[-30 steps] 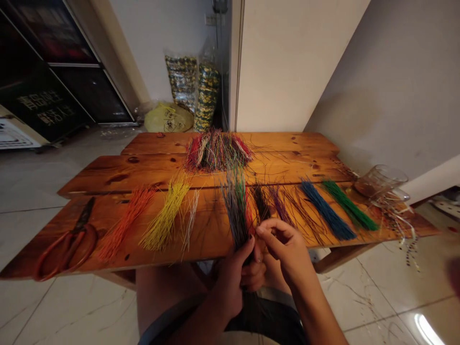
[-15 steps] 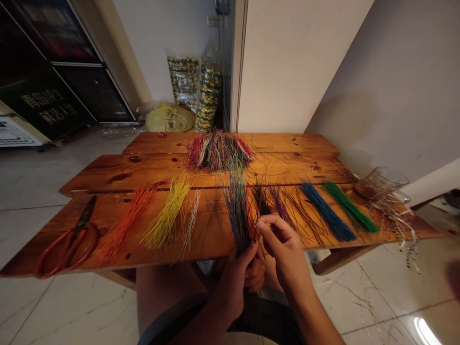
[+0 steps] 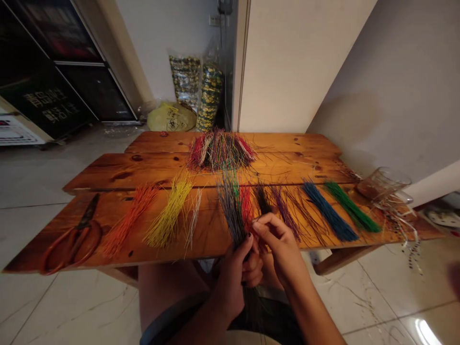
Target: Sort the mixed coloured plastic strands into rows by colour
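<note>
Left hand (image 3: 233,280) closed around one upright bundle of thin strands (image 3: 232,213), mostly grey with some green, held at the near edge of the wooden desk (image 3: 287,143). Right hand (image 3: 278,242) pinched at the bundle's side; pinched strands hard to make out. Eight single-colour bunches (image 3: 328,213) counted flat on the desk, red partly hidden. One mixed heap (image 3: 221,152), one red-handled scissors (image 3: 74,242), one glass (image 3: 384,184).
</note>
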The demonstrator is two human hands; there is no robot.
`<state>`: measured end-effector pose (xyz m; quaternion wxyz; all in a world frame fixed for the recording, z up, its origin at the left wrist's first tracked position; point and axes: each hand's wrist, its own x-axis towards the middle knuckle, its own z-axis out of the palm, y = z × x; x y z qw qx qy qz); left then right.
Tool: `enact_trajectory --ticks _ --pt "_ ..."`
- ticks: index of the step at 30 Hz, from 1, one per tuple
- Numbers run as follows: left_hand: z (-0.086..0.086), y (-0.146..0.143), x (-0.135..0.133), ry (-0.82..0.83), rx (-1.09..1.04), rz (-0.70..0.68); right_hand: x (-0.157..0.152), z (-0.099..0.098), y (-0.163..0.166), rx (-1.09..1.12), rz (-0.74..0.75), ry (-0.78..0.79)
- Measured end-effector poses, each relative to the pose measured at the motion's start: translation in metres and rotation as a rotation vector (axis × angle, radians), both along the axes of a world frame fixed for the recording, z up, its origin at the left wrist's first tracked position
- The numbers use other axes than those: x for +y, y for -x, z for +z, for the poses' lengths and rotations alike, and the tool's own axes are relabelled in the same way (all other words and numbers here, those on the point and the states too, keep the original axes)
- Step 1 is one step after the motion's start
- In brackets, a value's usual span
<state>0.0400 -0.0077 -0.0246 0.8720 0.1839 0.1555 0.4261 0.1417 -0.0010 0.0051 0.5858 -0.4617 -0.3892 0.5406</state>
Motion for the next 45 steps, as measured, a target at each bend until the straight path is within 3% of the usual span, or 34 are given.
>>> enact_trajectory --ticks 4,8,12,16,23,33,37,45 --pt "-0.002 0.002 0.0 0.026 0.035 0.0 0.005 0.003 -0.014 0.004 -0.145 -0.081" --pt "-0.007 0.002 0.001 0.055 0.149 0.056 0.007 0.015 -0.031 0.211 -0.248 -0.115" --pt "-0.012 0.002 0.002 0.059 0.249 0.119 -0.002 0.019 -0.027 0.246 -0.103 -0.039" --pt "-0.016 -0.003 0.004 0.059 0.355 0.214 -0.011 0.006 -0.005 0.359 0.073 0.128" --pt "-0.017 -0.008 0.001 0.008 0.561 0.294 -0.003 -0.001 0.008 -0.066 0.019 0.083" --pt "-0.018 -0.008 -0.004 -0.059 0.71 0.286 0.003 0.006 0.01 -0.373 -0.162 -0.05" --pt "-0.019 -0.008 -0.004 -0.072 0.672 0.255 0.003 0.01 0.008 -0.409 -0.165 -0.067" --pt "-0.015 -0.006 -0.005 -0.039 0.645 0.268 0.005 0.01 0.009 -0.279 -0.106 -0.01"
